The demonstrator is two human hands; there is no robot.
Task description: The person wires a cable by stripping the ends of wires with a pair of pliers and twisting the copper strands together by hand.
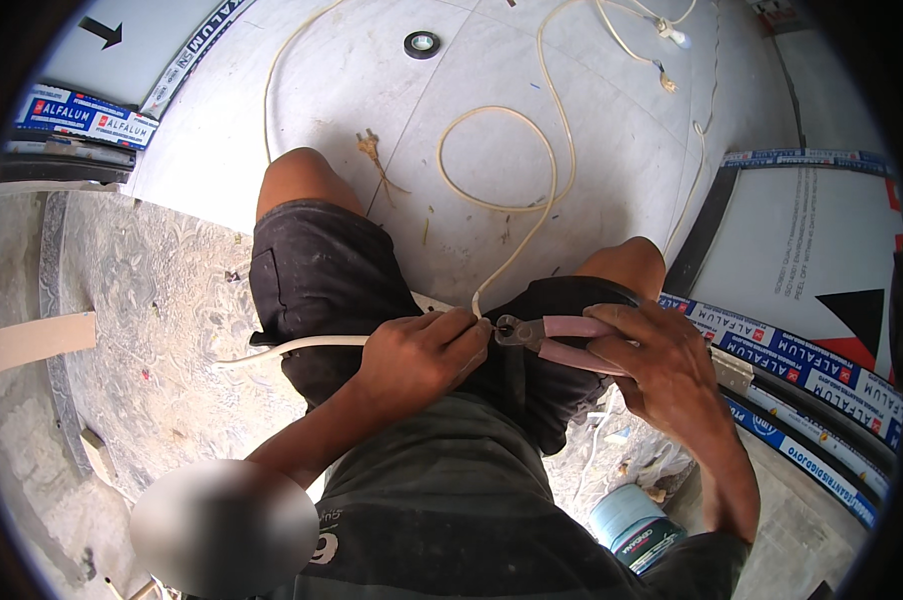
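Observation:
My left hand point(427, 350) pinches a cream electrical cable point(512, 255) over my lap, its fingers closed around the end. One stretch of cable runs up from that hand to the floor, and another thicker length point(302, 345) passes leftward across my thigh. My right hand point(662, 360) is wrapped around the pink handles of a pair of pliers point(562, 340). Their metal jaws meet the cable end right beside my left fingertips. The exact wire between the jaws is too small to make out.
On the pale tiled floor ahead lie a black tape roll point(422, 44), a loose plug with a cut lead point(369, 147), a light bulb point(675, 35) and another plug point(668, 82). Wrapped metal profiles point(792, 350) line the right. A small tub point(635, 525) stands low right.

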